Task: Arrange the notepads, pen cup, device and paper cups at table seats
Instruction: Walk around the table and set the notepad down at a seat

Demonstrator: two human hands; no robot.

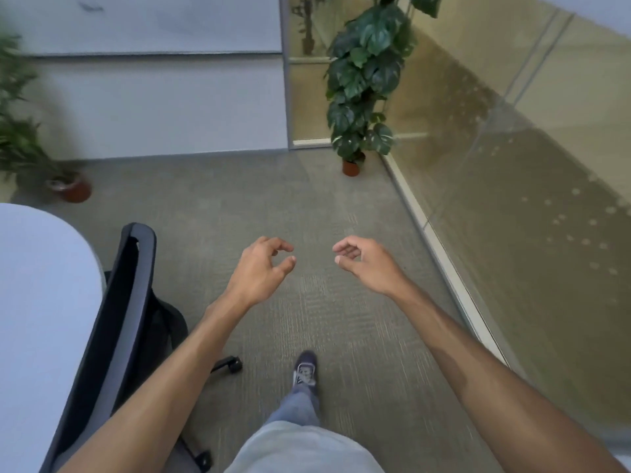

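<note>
My left hand (pixel 261 268) and my right hand (pixel 367 264) are held out in front of me over grey carpet, both with loosely curled fingers apart and nothing in them. A rounded end of the white table (pixel 41 302) shows at the left edge. No notepads, pen cup, device or paper cups are in view. One foot in a dark shoe (pixel 305 368) is stepped forward below the hands.
A black office chair (pixel 116 322) stands against the table at my left. A tall potted plant (pixel 365 80) fills the corner ahead, a smaller potted plant (pixel 30 148) stands at far left. A glass wall (pixel 512 172) runs along the right, a white wall ahead.
</note>
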